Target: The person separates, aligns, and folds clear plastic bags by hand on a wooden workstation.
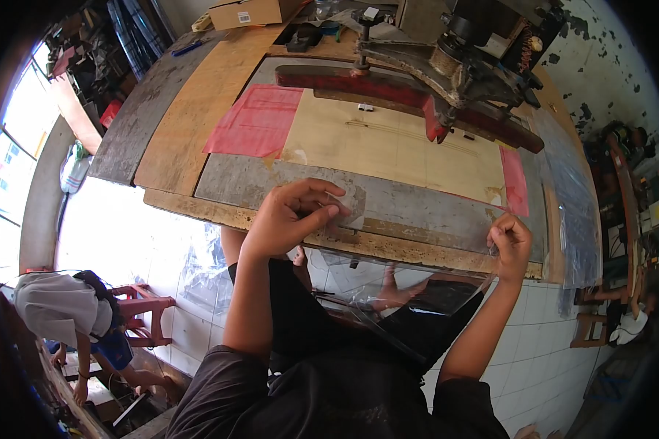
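Observation:
My left hand (pixel 289 219) is above the front edge of the worktable, its fingers curled and thumb against the fingertips, with what looks like a corner of clear film at the pinch. My right hand (pixel 511 245) is closed in a pinch at the table's front right, on the edge of a clear plastic sheet (pixel 447 304). The sheet hangs below the table edge, over my lap. Beyond my hands, a cream-coloured panel (pixel 395 143) with pink material (pixel 255 121) at both ends lies on the grey metal plate (pixel 271 175).
A press-like machine with a long red-edged bar (pixel 366 84) stands over the panel. Clear plastic sheets (pixel 575 212) lie along the table's right side. A cardboard box (pixel 252 13) is at the back. Another person (pixel 69 307) bends near a red stool (pixel 145 314) at left.

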The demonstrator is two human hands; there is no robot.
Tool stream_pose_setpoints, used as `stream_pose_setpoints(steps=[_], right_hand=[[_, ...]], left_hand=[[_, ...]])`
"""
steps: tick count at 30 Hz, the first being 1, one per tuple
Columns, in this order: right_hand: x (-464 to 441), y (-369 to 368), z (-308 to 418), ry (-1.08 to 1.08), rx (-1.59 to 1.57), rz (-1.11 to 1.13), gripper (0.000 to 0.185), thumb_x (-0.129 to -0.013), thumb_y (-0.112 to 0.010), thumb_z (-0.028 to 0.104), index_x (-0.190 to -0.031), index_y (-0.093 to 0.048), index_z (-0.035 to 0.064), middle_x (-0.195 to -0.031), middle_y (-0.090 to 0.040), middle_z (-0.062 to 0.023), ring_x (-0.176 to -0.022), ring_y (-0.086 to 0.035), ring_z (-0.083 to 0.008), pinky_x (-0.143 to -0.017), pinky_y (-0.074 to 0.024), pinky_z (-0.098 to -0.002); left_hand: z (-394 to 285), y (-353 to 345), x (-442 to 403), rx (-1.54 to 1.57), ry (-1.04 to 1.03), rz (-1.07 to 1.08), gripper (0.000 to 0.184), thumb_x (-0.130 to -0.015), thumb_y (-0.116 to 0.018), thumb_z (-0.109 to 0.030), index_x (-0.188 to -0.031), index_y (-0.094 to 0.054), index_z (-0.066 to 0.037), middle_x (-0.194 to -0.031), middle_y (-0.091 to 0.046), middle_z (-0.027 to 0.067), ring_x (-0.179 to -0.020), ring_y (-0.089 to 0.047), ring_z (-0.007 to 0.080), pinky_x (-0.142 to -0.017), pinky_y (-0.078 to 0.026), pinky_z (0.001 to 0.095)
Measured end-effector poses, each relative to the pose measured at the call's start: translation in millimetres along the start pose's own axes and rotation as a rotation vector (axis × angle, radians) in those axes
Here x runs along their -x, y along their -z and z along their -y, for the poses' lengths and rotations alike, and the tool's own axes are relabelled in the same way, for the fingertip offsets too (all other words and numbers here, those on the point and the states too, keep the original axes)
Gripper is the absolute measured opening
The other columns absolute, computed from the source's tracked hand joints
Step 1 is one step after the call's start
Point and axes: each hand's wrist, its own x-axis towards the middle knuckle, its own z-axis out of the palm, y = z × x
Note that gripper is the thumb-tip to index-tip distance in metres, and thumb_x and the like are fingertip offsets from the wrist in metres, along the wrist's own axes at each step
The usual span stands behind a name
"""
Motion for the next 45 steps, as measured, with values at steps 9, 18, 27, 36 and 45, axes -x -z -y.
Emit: stream_pose_setpoints(steps=[9,18,27,36,45], right_hand=[[-0.1,-0.1,0.5,-0.004,-0.009,0.003,0.023,-0.093,-0.071,0.004,-0.077,-0.054,0.005,-0.078,-0.059,-0.0034,-0.067,-0.053,-0.0084,-0.063,-0.0442,-0.0253],[-0.1,-1.4,2.4,-0.007,0.002,-0.003,0.024,-0.092,-0.071,0.003,-0.076,-0.053,0.0048,-0.079,-0.059,-0.0034,-0.067,-0.053,-0.0085,-0.063,-0.044,-0.0254],[-0.5,1.2,9.5,-0.079,-0.012,0.059,0.02,-0.092,-0.071,0.005,-0.078,-0.056,0.0031,-0.079,-0.06,-0.0033,-0.07,-0.055,-0.0094,-0.065,-0.0445,-0.0254],[-13.0,23.6,91.0,-0.096,0.479,0.375,0.01,-0.09,-0.076,0.003,-0.085,-0.075,-0.0054,-0.087,-0.077,-0.0103,-0.08,-0.07,-0.0166,-0.074,-0.0526,-0.0303],[-24.1,17.9,102.3,-0.314,0.539,0.305,0.015,-0.085,-0.083,0.009,-0.082,-0.075,-0.0035,-0.08,-0.075,-0.0066,-0.073,-0.065,-0.0108,-0.07,-0.0511,-0.0288]], left_hand=[[2.2,0.8,0.7,0.027,0.015,0.0,0.027,-0.097,-0.067,0.0,-0.124,-0.067,0.002,-0.1,-0.08,0.0118,-0.08,-0.072,0.0115,-0.075,-0.057,0.0271],[-2.1,-0.7,0.3,-0.038,0.02,-0.013,0.026,-0.098,-0.067,-0.001,-0.124,-0.067,0.003,-0.101,-0.08,0.0126,-0.079,-0.072,0.0105,-0.074,-0.056,0.0262],[-0.4,-0.2,-0.7,-0.049,0.047,-0.083,0.023,-0.098,-0.07,-0.003,-0.12,-0.072,0.003,-0.087,-0.073,0.0018,-0.073,-0.061,0.0024,-0.065,-0.047,0.0212],[-0.8,-0.8,2.8,-0.019,0.049,-0.105,0.023,-0.098,-0.071,-0.002,-0.121,-0.072,0.002,-0.093,-0.074,0.0013,-0.074,-0.058,0.0006,-0.063,-0.044,0.0185],[5.0,-2.1,3.2,0.005,0.056,-0.165,0.024,-0.098,-0.073,-0.002,-0.121,-0.072,0.002,-0.095,-0.077,0.0034,-0.078,-0.062,0.0022,-0.065,-0.047,0.0193]])
